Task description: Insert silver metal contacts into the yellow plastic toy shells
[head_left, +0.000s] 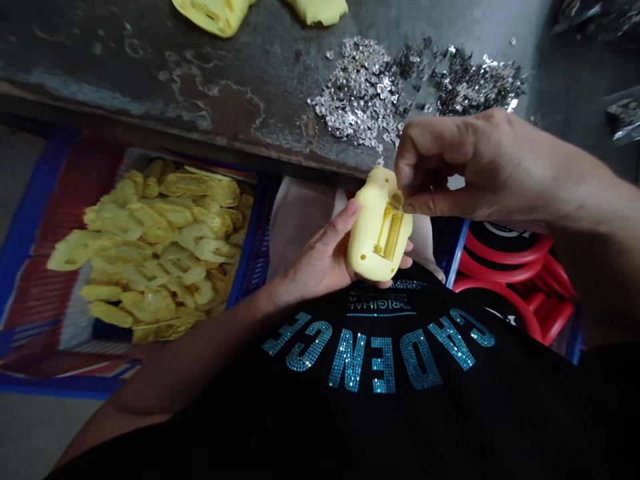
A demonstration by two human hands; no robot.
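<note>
My left hand is closed around a yellow plastic casing, holding it in front of my chest. A rectangular battery compartment in the casing faces up, and small round holes dot its surface. The fingers of my right hand are pinched together at the compartment's upper end, touching or very near the casing. What they hold, if anything, is hidden. Just beyond my hands, a heap of small shiny metal pieces lies on the dark worktable.
A blue crate at the left holds many yellow plastic shells. Red ring-shaped parts sit in another crate at the right. More yellow casings lie at the table's far side. Clear plastic bags rest at the right.
</note>
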